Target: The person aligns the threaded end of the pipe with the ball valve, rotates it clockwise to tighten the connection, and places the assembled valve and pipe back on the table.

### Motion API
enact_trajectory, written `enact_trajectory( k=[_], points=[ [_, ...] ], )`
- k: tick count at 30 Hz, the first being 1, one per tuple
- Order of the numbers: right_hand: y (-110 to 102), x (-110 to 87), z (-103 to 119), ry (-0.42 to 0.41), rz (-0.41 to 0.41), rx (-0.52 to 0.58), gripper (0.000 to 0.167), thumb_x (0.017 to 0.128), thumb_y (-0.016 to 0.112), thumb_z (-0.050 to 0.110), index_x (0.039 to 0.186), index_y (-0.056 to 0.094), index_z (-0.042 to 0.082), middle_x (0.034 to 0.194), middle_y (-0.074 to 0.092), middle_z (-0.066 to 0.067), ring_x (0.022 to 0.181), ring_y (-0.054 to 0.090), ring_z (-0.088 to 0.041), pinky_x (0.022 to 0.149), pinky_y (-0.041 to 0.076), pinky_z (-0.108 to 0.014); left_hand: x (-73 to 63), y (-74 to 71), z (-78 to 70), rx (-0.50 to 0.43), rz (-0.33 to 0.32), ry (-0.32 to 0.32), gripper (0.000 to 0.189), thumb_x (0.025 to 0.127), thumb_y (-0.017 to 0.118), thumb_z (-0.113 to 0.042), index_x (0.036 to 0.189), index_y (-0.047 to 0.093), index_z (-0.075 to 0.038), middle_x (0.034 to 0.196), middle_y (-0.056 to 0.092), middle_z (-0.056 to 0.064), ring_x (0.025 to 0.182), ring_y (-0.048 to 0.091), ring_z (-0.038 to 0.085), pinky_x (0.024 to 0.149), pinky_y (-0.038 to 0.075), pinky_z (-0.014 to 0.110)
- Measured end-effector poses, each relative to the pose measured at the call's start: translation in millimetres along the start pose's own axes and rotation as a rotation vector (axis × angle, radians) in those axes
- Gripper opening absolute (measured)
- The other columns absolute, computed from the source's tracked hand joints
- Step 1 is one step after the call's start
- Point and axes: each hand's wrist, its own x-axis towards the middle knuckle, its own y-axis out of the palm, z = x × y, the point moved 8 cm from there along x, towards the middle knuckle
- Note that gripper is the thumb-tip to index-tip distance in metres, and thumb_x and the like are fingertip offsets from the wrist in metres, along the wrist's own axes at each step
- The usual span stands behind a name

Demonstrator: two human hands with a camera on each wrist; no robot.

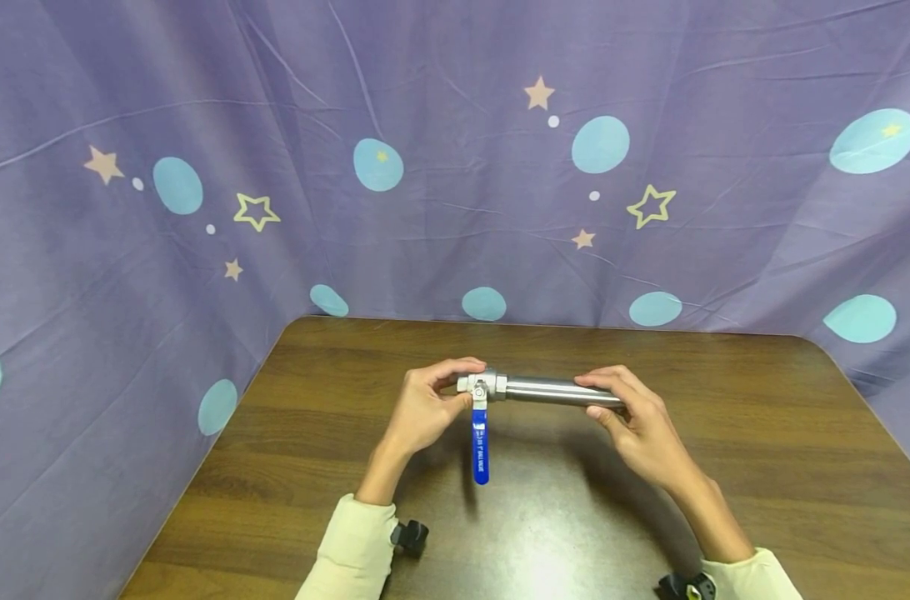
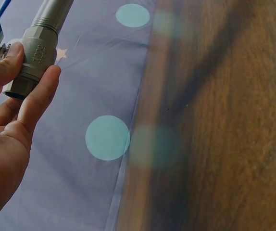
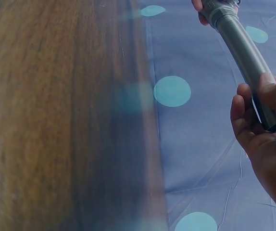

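Observation:
A metal ball valve (image 1: 489,384) with a blue lever handle (image 1: 481,446) is joined to a straight steel pipe (image 1: 548,390). Both are held up above the table, the pipe running roughly level to the right. My left hand (image 1: 425,406) grips the valve body between thumb and fingers; in the left wrist view the valve's hexagonal open end (image 2: 20,89) faces back toward the palm. Toward the pipe's far right end, my right hand (image 1: 638,425) holds it with thumb and fingers. Threads show where pipe meets valve in the left wrist view. The lever points toward me.
A brown wooden table (image 1: 312,467) lies beneath, reflecting light near its front. Behind it and along the left hangs a purple curtain (image 1: 440,233) with stars and blue spots. Dark wrist cameras are strapped to both cream sleeves (image 1: 353,546).

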Motion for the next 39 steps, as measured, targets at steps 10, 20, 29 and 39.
enact_trajectory(
  k=[10, 20, 29, 39],
  points=[
    [3, -1.2, -2, 0.024, 0.044, -0.023, 0.047, 0.09, 0.074, -0.011, 0.134, 0.071, 0.006, 0.121, 0.073, 0.0, 0.102, 0.063, 0.001, 0.082, 0.052, -0.007, -0.1, -0.2, -0.3, -0.006, 0.004, 0.02, 0.042, 0.079, 0.07, 0.023, 0.116, 0.078, 0.005, 0.127, 0.077, 0.021, 0.115, 0.075, 0.025, 0.092, 0.067, 0.027],
    [6, -2.5, 0, 0.038, 0.071, -0.011, 0.057, 0.092, 0.074, -0.01, 0.144, 0.064, 0.011, 0.144, 0.063, -0.008, 0.128, 0.056, 0.003, 0.098, 0.05, -0.004, -0.1, 0.2, 1.0, 0.003, 0.004, 0.009, 0.042, 0.079, 0.071, 0.022, 0.117, 0.078, 0.004, 0.127, 0.077, 0.02, 0.117, 0.075, 0.033, 0.096, 0.068, 0.036],
    [11, -5.4, 3, 0.056, 0.116, 0.007, 0.065, 0.092, 0.073, -0.012, 0.151, 0.055, 0.009, 0.157, 0.04, -0.012, 0.133, 0.047, 0.0, 0.092, 0.063, -0.018, 0.1, -0.5, 0.5, 0.032, -0.007, 0.019, 0.04, 0.081, 0.072, 0.02, 0.116, 0.078, 0.002, 0.125, 0.078, 0.019, 0.112, 0.075, 0.023, 0.096, 0.066, 0.026],
    [8, -3.2, 5, 0.03, 0.075, -0.006, 0.055, 0.091, 0.072, -0.015, 0.14, 0.065, 0.008, 0.137, 0.057, -0.009, 0.12, 0.055, 0.0, 0.092, 0.055, -0.006, 0.0, -0.8, -0.6, 0.022, -0.004, 0.015, 0.042, 0.08, 0.072, 0.02, 0.118, 0.078, 0.002, 0.127, 0.078, 0.019, 0.114, 0.075, 0.028, 0.096, 0.066, 0.027]
  ],
)
